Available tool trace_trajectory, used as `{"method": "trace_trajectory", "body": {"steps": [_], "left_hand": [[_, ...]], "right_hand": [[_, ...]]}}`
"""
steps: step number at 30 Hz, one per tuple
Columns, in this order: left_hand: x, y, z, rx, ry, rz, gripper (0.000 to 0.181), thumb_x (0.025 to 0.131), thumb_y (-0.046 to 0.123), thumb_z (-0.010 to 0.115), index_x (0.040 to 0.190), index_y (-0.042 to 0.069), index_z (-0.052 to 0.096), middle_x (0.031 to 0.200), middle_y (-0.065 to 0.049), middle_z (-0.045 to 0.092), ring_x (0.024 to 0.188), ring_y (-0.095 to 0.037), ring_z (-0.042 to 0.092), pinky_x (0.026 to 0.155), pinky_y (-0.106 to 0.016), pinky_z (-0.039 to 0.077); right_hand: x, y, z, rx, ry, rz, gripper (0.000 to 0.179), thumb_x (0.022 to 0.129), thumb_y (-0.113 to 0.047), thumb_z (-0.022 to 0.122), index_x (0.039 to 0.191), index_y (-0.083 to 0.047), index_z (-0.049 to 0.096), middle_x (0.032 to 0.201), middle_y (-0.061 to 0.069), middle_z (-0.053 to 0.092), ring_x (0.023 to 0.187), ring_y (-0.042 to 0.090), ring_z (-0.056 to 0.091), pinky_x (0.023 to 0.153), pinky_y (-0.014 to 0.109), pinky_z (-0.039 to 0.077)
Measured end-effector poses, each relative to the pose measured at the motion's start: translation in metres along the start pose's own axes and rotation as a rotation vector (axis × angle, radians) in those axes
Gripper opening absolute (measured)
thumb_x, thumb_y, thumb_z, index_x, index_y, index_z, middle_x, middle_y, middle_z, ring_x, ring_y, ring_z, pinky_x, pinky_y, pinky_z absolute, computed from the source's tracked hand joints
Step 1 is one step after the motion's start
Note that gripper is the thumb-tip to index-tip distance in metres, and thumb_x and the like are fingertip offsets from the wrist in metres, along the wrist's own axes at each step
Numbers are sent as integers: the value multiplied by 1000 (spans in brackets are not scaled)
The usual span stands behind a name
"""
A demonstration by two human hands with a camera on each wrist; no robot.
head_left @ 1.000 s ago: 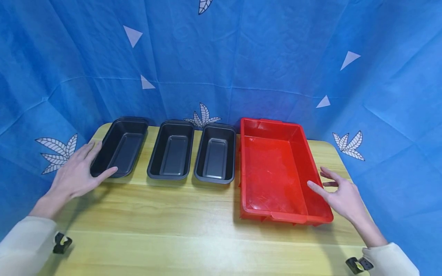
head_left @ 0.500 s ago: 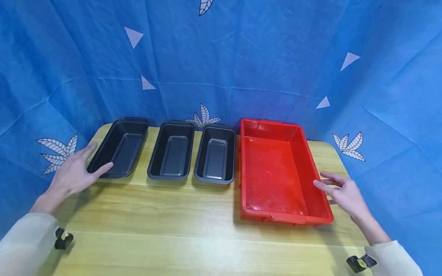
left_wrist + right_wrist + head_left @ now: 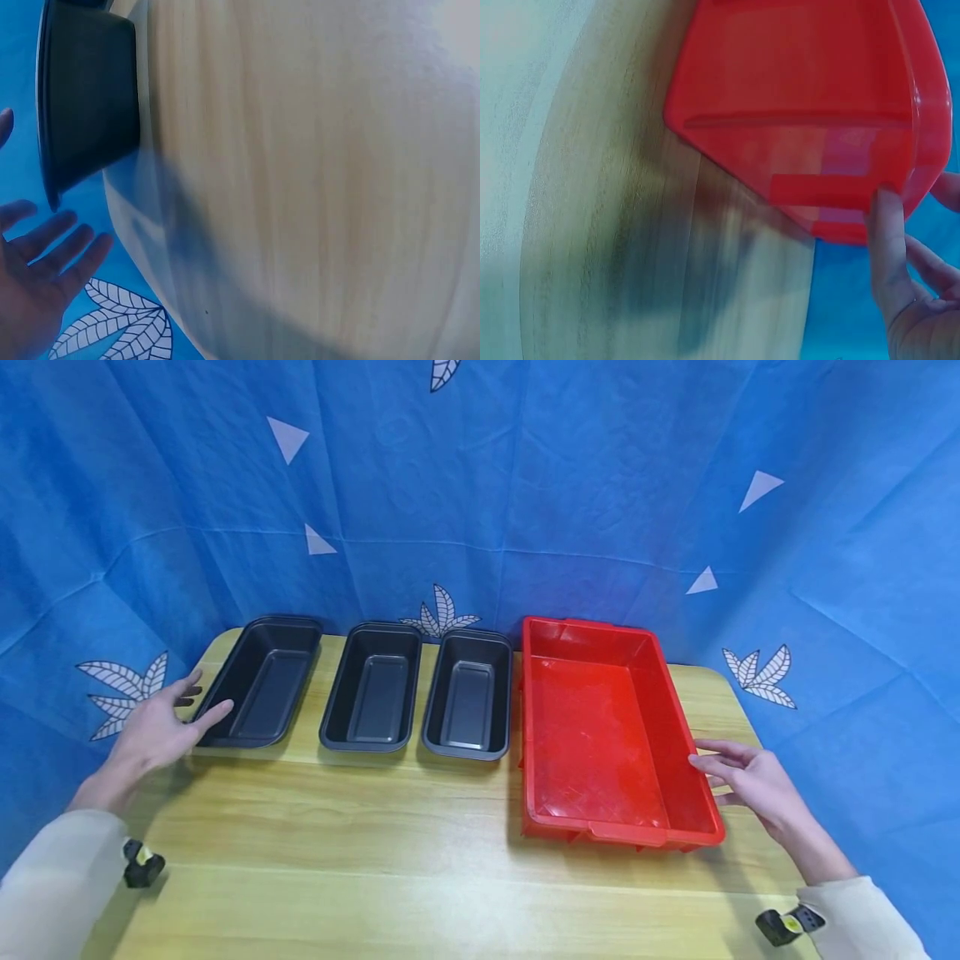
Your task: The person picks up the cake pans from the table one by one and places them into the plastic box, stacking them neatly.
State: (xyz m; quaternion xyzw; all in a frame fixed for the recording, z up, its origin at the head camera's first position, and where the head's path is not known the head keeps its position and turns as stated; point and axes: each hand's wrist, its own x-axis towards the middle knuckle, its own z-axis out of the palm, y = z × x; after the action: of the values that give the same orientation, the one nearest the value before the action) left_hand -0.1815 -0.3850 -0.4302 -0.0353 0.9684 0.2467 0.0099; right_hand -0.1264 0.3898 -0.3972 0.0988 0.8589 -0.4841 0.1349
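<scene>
Three black loaf pans stand side by side on the table. My left hand (image 3: 153, 727) is beside the near left corner of the leftmost loaf pan (image 3: 273, 685), thumb spread from the fingers. In the left wrist view, a gap shows between the fingertips (image 3: 101, 241) and that pan's rim (image 3: 49, 150). At the right, my right hand (image 3: 757, 781) is at the side rim of a red plastic bin (image 3: 592, 735), thumb tip on the rim's edge. The right wrist view has one straight finger (image 3: 889, 232) lying against the bin's outer wall (image 3: 787, 67).
The middle loaf pan (image 3: 375, 693) and the right loaf pan (image 3: 468, 693) stand between the leftmost pan and the bin. All rest on a light wooden table (image 3: 337, 860). A blue patterned cloth (image 3: 480, 485) hangs behind and along both sides.
My left hand has shifted left and slightly down from over the leftmost pan to its outer corner. My right hand has moved outward to the bin's rim. Pans and bin stay put.
</scene>
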Motion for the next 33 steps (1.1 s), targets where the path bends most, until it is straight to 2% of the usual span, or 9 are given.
{"method": "trace_trajectory", "body": {"steps": [3,9,14,22,27,33], "left_hand": [[5,-2,2,-44,-7,-18,95,104,62,53,168,3,14,157,-41,40,138,-64,40,105,-79,38],[14,-2,4,-169,-9,-48,90,105,58,52,166,-2,22,153,-42,45,138,-61,45,104,-72,46],[22,-3,3,-243,-24,-68,87,106,55,52,164,-4,27,154,-42,44,137,-58,47,102,-67,49],[34,-10,1,-268,-83,-105,83,108,53,50,162,-6,29,154,-44,41,141,-62,41,106,-69,46],[39,-16,2,-271,-69,-105,77,109,49,51,159,-7,36,154,-44,42,141,-60,42,107,-68,45],[44,-22,5,-262,-67,-119,74,108,47,53,155,-9,41,153,-45,42,141,-61,42,110,-70,44]], "right_hand": [[0,1,-2,32,-15,-4,71,104,-29,67,156,9,39,95,-27,73,86,7,73,74,33,69],[2,5,-5,53,-41,-1,68,104,-26,67,155,9,40,96,-25,73,90,5,73,76,34,69],[3,6,-8,91,-59,4,58,104,-25,67,152,2,49,97,-23,75,90,5,74,77,33,69],[4,8,-10,126,-76,-3,46,104,-25,67,147,-10,58,99,-21,75,91,6,74,77,32,69],[4,8,-8,162,-80,-4,32,104,-23,67,135,-25,65,99,-19,75,90,6,74,77,33,69],[4,7,-8,169,-81,-5,27,104,-22,67,130,-29,66,99,-19,75,90,6,74,76,32,69]]}}
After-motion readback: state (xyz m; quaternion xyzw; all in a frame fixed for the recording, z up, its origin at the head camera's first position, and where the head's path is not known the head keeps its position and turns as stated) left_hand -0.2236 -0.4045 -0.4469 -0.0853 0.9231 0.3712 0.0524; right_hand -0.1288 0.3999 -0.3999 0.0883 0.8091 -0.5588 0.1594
